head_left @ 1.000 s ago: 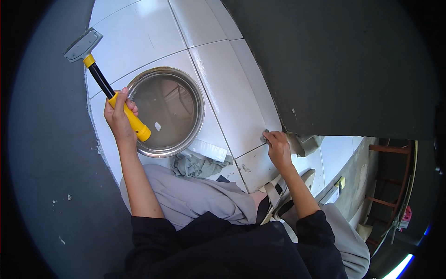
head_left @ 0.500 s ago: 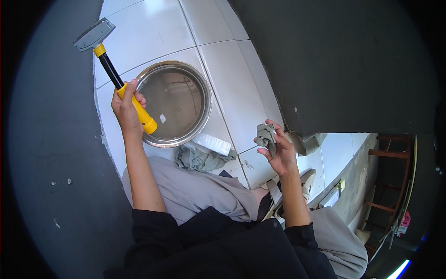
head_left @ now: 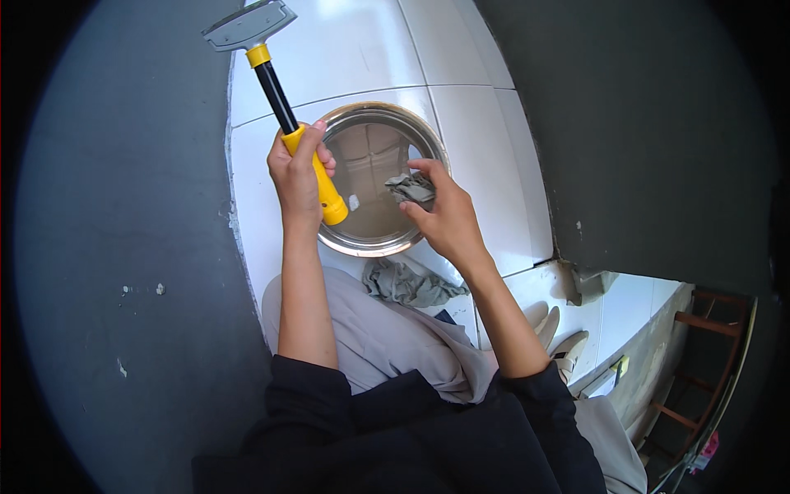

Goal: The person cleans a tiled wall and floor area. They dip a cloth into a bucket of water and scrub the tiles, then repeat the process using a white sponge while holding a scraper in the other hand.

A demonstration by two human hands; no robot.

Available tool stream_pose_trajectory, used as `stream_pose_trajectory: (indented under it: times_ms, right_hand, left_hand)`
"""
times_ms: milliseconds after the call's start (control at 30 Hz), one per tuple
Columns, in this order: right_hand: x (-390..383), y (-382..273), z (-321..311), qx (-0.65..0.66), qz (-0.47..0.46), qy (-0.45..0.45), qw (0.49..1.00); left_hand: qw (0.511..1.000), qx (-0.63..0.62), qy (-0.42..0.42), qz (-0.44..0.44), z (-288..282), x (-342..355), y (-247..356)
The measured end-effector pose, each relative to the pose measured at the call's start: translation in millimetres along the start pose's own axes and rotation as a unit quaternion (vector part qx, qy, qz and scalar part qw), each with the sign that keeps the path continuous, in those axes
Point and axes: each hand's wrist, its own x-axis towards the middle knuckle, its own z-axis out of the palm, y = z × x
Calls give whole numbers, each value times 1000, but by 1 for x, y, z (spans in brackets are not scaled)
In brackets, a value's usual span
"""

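Observation:
My left hand (head_left: 298, 174) is wrapped round the yellow grip of a long-handled scraper (head_left: 278, 99). Its wide grey head points up and away, and the grip's butt end overlaps the left side of a round metal basin (head_left: 362, 245). Murky water (head_left: 366, 156) fills the basin, with a small white scrap (head_left: 354, 202) in it. Above the basin's right part, my right hand (head_left: 444, 212) pinches a crumpled grey-green cloth (head_left: 410, 189) between thumb and fingers. A larger grey-green cloth (head_left: 411, 285) lies bunched on the floor by the basin's near rim.
Dark grey walls rise on the left (head_left: 123, 206) and right (head_left: 658, 148) of the white tiled floor (head_left: 485, 156). Shoes (head_left: 568, 354) sit at the right. Farther right stands a brown wooden ladder-like frame (head_left: 699, 362).
My right hand has swung left with the small cloth, from over the tiles to above the basin. In the picture, the scraper and basin sit farther right as the view shifted.

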Motion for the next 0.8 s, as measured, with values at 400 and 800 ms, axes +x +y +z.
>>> stream_pose_trajectory:
  times_ms: [400,800]
  right_hand:
    - [57,5,10,-176,36,-155,972]
    - [57,32,33,-290,-144,-114,939]
  left_hand:
    - [1000,-17,4,-9,-3,4,-2]
    - [1000,-13,0,-4,-3,5,2]
